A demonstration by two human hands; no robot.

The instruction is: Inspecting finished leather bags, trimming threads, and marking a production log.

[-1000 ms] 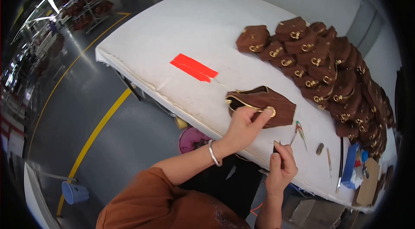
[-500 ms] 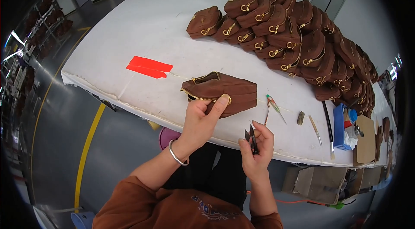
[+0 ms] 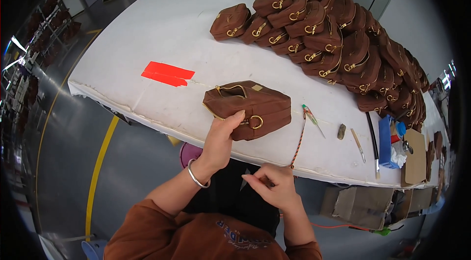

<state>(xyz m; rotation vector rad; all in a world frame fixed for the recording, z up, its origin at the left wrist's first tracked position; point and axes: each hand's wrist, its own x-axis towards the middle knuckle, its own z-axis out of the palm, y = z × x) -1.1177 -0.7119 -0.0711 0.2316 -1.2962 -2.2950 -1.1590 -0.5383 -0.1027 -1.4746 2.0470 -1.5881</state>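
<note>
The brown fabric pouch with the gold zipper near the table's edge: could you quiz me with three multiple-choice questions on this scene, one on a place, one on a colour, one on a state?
1. Where does the strip of red tape lie?
A. On the white padded table, to the left of the brown fabric pouch with the gold zipper
B. On the grey floor
C. On the heap of pouches

2. What colour is the line painted on the floor?
A. Blue
B. Yellow
C. White

3. How is the pouch's zipper?
A. Shut all the way
B. Torn off
C. Partly open at the pouch's left end

Answers:
1 A: the tape sits flat on the white top, left of the pouch.
2 B: a yellow stripe runs under the table's edge.
3 C: the teeth gape at the left end, where the left hand grips the pouch by its ring pull.
</note>
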